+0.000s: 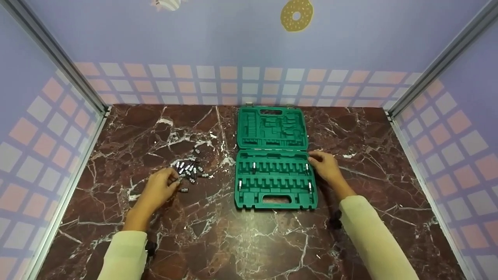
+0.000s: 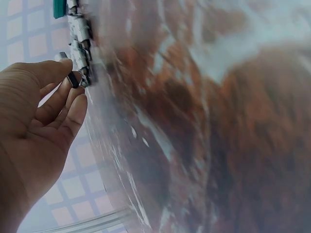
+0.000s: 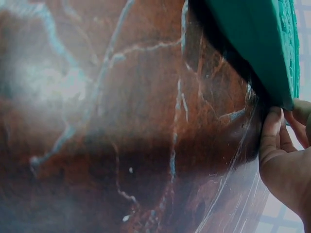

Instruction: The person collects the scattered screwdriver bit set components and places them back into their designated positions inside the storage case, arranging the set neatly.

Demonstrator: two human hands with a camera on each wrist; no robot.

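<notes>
An open green tool case (image 1: 257, 178) lies with its lid (image 1: 272, 126) folded back toward the wall. Several silver-and-dark bit sockets stand in its slots, among them one in the upper row (image 1: 254, 168). My right hand (image 1: 326, 168) holds the case's right edge near the hinge, its thumb and fingers at the rim in the right wrist view. To the left of the case, my left hand (image 1: 158, 188) is beside a loose pile of bit sockets (image 1: 189, 168). Between its thumb and fingers it pinches one small bit socket (image 2: 72, 78), partly hidden by the fingertips.
One loose bit socket (image 1: 183, 190) lies just right of the left fingertips, apart from the pile. The brown marbled table (image 1: 218, 241) is bounded by a back wall (image 1: 218, 46) and side walls with pale checks. Metal strips line the table's sides.
</notes>
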